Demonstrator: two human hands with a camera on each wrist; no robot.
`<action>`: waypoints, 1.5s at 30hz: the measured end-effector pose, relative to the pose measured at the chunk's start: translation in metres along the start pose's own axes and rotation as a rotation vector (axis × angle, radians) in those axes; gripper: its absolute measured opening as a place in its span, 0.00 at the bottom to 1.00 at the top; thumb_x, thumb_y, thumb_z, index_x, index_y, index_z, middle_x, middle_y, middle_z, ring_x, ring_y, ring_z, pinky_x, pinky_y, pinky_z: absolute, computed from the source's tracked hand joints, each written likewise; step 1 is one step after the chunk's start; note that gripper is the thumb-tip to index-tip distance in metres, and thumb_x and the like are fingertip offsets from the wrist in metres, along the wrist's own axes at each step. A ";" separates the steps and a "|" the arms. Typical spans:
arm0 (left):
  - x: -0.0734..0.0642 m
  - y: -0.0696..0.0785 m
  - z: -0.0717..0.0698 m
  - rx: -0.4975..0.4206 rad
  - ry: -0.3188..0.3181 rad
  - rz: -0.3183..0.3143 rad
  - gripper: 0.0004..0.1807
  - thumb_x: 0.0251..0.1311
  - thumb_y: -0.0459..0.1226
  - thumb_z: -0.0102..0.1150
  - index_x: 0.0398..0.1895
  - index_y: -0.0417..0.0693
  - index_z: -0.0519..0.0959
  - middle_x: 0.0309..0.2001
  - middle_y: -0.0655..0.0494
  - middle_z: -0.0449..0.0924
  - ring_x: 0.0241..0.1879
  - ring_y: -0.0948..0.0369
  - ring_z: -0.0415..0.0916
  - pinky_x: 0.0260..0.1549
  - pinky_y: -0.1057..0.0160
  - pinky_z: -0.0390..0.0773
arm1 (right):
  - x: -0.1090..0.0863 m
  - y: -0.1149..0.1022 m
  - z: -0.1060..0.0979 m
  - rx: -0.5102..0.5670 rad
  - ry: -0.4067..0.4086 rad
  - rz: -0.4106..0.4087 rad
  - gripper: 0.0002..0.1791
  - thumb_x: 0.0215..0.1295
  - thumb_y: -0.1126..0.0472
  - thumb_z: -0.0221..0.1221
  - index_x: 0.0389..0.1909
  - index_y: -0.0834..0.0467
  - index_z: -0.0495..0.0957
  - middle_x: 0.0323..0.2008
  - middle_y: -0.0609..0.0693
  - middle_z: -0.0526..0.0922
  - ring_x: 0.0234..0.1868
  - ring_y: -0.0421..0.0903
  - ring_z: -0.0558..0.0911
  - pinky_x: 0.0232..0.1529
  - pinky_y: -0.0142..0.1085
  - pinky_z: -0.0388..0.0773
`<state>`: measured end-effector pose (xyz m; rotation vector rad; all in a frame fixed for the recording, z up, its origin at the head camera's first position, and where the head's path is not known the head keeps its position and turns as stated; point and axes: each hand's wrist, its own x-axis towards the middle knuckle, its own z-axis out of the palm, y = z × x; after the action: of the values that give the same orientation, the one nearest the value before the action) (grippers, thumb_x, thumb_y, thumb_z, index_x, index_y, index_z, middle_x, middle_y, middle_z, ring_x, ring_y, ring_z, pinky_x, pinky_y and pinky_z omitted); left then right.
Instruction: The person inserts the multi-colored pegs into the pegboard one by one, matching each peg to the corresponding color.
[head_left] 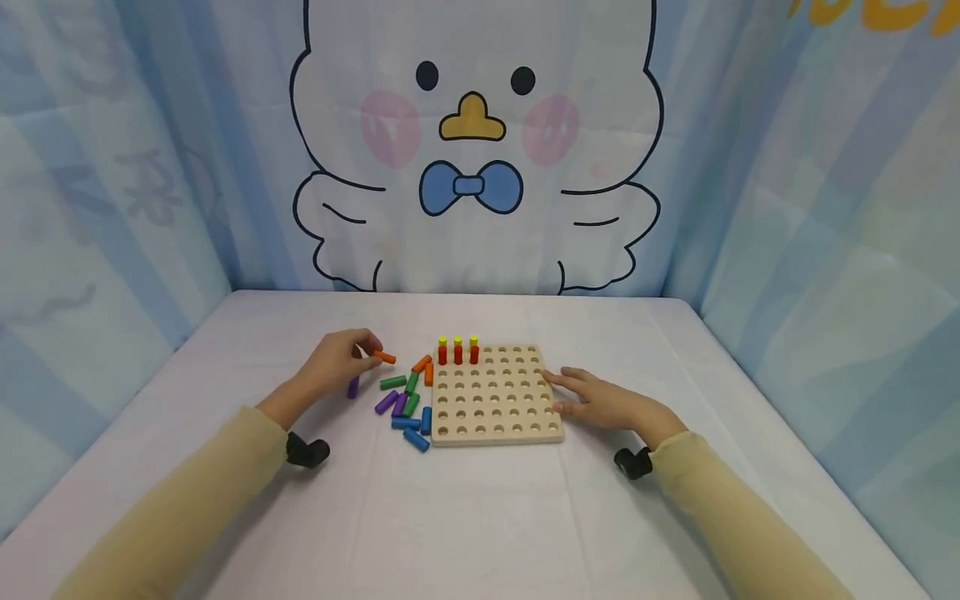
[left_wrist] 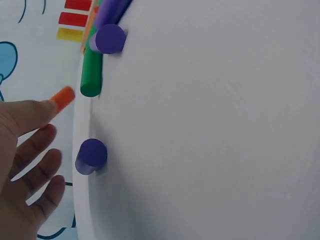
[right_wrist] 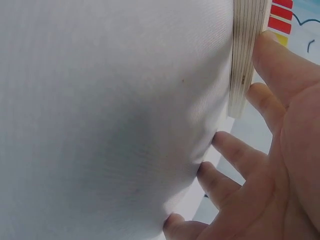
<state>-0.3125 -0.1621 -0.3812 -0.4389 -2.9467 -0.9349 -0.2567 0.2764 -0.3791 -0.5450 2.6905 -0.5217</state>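
Note:
My left hand [head_left: 339, 358] pinches an orange peg [head_left: 385, 357] between thumb and index finger, just left of the pegboard. In the left wrist view its other fingers are spread apart. A purple peg [head_left: 353, 387] stands upright on the table by that hand. At the wooden pegboard's [head_left: 495, 437] right edge, my right hand [head_left: 600, 402] touches the side with thumb and index finger, the rest of its fingers extended onto the cloth. Three red pegs [head_left: 458, 356] stand at the board's back left, and three yellow pegs [head_left: 457, 339] show behind their tops.
Left of the board lie loose pegs: two orange pegs [head_left: 422, 364], three green pegs [head_left: 392, 382], two purple pegs [head_left: 386, 402] and three blue pegs [head_left: 416, 440]. A white cloth [head_left: 480, 517] covers the table. Printed curtains [head_left: 472, 242] hang behind and at both sides.

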 end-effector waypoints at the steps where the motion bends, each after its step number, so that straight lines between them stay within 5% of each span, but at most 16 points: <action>1: 0.001 0.001 0.000 -0.001 0.019 0.009 0.11 0.68 0.37 0.65 0.50 0.44 0.82 0.47 0.47 0.84 0.44 0.52 0.76 0.43 0.57 0.79 | 0.000 0.000 0.000 0.000 0.002 0.003 0.38 0.79 0.41 0.50 0.83 0.49 0.53 0.81 0.67 0.48 0.79 0.73 0.52 0.73 0.70 0.52; 8: -0.001 0.004 0.000 -0.002 0.135 0.072 0.17 0.73 0.37 0.60 0.61 0.41 0.81 0.50 0.44 0.82 0.46 0.50 0.77 0.39 0.59 0.77 | 0.002 0.000 -0.001 0.013 0.002 0.010 0.37 0.79 0.41 0.50 0.82 0.49 0.54 0.81 0.66 0.48 0.79 0.72 0.51 0.74 0.70 0.51; 13: -0.002 0.009 0.003 -0.095 0.167 0.075 0.18 0.76 0.36 0.54 0.65 0.41 0.80 0.54 0.40 0.79 0.53 0.45 0.78 0.46 0.52 0.82 | 0.003 0.001 0.001 0.016 -0.001 0.020 0.38 0.79 0.41 0.51 0.82 0.48 0.53 0.81 0.66 0.48 0.80 0.72 0.51 0.74 0.70 0.51; 20: 0.001 0.021 0.012 -0.244 0.132 0.044 0.16 0.78 0.37 0.53 0.63 0.44 0.78 0.59 0.40 0.77 0.57 0.42 0.78 0.55 0.45 0.82 | 0.004 0.001 0.002 0.019 0.001 0.010 0.38 0.79 0.40 0.50 0.82 0.49 0.53 0.81 0.66 0.48 0.79 0.73 0.51 0.74 0.70 0.51; 26: 0.005 0.034 0.022 -0.324 0.110 0.066 0.12 0.75 0.36 0.57 0.57 0.45 0.77 0.56 0.41 0.80 0.54 0.45 0.81 0.53 0.48 0.83 | 0.003 0.003 0.003 0.034 0.003 0.007 0.38 0.78 0.40 0.51 0.82 0.48 0.54 0.81 0.66 0.47 0.79 0.72 0.51 0.74 0.70 0.51; 45: 0.018 0.060 0.054 -0.360 0.039 0.062 0.10 0.73 0.36 0.60 0.54 0.47 0.78 0.55 0.45 0.82 0.57 0.47 0.80 0.58 0.48 0.81 | 0.002 0.004 0.003 0.030 0.018 0.011 0.38 0.79 0.40 0.51 0.82 0.48 0.54 0.82 0.65 0.48 0.80 0.71 0.50 0.74 0.70 0.51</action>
<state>-0.3097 -0.0800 -0.3899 -0.5093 -2.7123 -1.4518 -0.2584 0.2788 -0.3836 -0.5201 2.6968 -0.5654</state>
